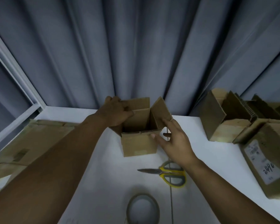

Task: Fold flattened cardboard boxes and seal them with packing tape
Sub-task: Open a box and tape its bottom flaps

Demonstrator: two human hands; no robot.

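Head view: small open brown cardboard box (139,147) on white bench (108,168); left hand (116,113) grips its far flap; right hand (173,139) spread, fingertips touching its right flap.

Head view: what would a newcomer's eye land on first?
The small cardboard box at mid-table, its top flaps up, with both hands on it. The left hand grips its far-left flap, and the right hand is spread open against its right side. Nearer the camera, yellow-handled scissors and a tape roll lie on the white table.
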